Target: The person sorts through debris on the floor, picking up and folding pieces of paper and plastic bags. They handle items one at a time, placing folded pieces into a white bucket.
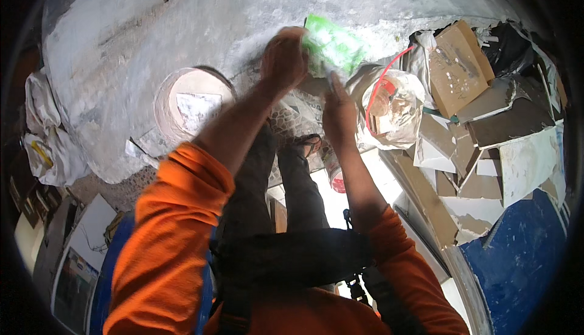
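Observation:
My left hand (285, 59) is closed on the left edge of a bright green flat piece (335, 43), smeared with white material. Whether it is a plastic sheet or a plasterer's board cannot be told through the blur. My right hand (340, 114), lower and to the right, grips a narrow tool (328, 71), possibly a putty knife. The tool's tip is blurred and lies over the lower edge of the green piece. Behind both hands rises a grey plastered wall (196, 34) with whitish patches.
A whitish bucket (164, 102) stands at left. At right is a plastic-lined bucket (401, 130) with a red handle (374, 91). Beyond it lie a cardboard box (458, 70) and broken board pieces (524, 164). A sandalled foot (311, 145) rests below on the pebbled floor (289, 127).

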Demonstrator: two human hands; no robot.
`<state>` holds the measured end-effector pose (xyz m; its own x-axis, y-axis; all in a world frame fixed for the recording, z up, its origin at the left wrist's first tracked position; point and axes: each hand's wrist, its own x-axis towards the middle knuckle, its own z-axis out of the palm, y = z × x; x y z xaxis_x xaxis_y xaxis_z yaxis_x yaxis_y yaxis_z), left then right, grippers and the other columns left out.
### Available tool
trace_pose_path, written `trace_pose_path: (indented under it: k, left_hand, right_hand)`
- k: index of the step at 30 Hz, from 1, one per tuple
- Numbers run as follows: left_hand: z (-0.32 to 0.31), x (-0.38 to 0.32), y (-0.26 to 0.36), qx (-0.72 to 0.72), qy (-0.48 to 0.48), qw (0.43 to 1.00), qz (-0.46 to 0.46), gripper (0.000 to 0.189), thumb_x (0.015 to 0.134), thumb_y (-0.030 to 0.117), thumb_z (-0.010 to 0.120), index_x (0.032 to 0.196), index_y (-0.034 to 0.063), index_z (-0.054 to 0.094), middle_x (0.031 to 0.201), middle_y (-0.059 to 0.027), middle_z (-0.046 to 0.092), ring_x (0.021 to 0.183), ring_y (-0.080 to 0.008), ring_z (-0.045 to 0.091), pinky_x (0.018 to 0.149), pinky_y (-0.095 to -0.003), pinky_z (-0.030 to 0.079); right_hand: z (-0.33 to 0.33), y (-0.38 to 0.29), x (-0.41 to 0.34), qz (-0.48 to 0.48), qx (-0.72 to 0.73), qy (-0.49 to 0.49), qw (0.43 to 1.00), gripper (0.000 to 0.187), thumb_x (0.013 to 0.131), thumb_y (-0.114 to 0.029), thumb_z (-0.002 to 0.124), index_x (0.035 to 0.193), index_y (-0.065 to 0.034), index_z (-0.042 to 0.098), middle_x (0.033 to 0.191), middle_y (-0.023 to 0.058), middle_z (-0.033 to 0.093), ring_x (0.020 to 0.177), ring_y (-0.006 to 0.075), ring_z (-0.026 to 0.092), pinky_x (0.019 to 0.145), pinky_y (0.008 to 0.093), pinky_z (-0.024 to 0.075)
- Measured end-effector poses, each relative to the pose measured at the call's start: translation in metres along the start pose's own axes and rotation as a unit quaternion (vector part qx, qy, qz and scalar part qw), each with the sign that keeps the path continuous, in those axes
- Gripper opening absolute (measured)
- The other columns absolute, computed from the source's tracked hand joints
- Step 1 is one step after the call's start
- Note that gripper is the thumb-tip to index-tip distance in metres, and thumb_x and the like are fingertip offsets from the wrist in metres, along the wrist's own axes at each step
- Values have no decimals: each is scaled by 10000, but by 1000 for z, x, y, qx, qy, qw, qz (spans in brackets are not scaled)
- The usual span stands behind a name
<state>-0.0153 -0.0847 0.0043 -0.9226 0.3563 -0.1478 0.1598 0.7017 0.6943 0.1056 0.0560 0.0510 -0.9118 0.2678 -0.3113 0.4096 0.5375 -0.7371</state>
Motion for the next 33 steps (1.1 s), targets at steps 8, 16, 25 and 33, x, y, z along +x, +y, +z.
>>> trace_pose_path:
  k: [8, 16, 25, 33]
  left_hand:
    - [35, 41, 17, 70, -82, 992, 59, 790, 944, 253, 657, 1576, 34, 236, 1594, -194, 349, 1508, -382, 271, 1232, -556, 185]
    - [24, 38, 11, 110, -84, 978, 156, 736, 917, 165, 577, 1581, 44, 282, 1653, -160, 280, 1539, -344, 232, 1256, -533, 174]
    - [25, -21, 33, 215, -163, 954, 127, 665, 912, 137, 506, 1533, -40, 350, 1636, -169, 318, 1546, -312, 228, 1282, -446, 135]
    - [25, -23, 37, 266, -219, 933, 105, 698, 932, 188, 496, 1570, -14, 299, 1660, -155, 275, 1555, -296, 207, 1284, -442, 108]
  right_hand:
    - [9, 26, -23, 23, 44, -33, 998, 449, 1029, -59, 458, 1475, -20, 487, 1276, 307, 637, 1136, 298, 676, 934, 357, 510]
    - [-14, 0, 6, 75, -61, -34, 995, 488, 1024, -88, 472, 1510, -104, 447, 1207, 311, 646, 1086, 479, 635, 886, 483, 514]
    - [-25, 1, 85, 47, -121, -36, 991, 460, 1029, -162, 464, 1478, -64, 474, 1081, 317, 678, 1044, 483, 648, 881, 512, 524]
    - [-25, 2, 76, 74, -155, -32, 985, 463, 1000, -100, 483, 1460, -79, 525, 1055, 331, 670, 988, 486, 665, 830, 511, 532]
